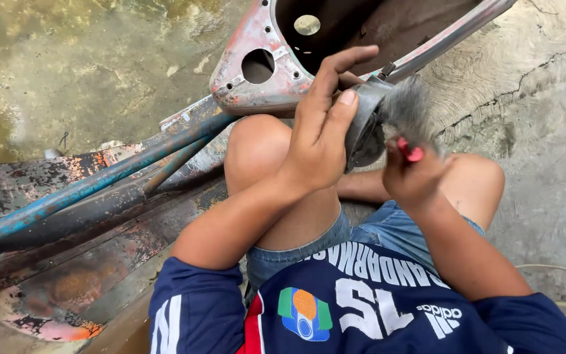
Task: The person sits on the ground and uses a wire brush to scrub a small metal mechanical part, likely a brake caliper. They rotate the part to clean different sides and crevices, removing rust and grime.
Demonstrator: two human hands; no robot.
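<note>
Left hand (319, 141) clamped on a round grey metal housing (363, 134), thumb along its rim, holding it just above the bare knees. Right hand (414, 178) closed around a red-handled brush (409, 124), bristles against the housing's edge. Brushing apparently under way: housing looks dull grey, while the rusty red scooter shell (257, 59) and blue frame tube (99, 180) beside it remain flaked and untouched. Bristles blurred; housing's far face hidden behind the hands.
</note>
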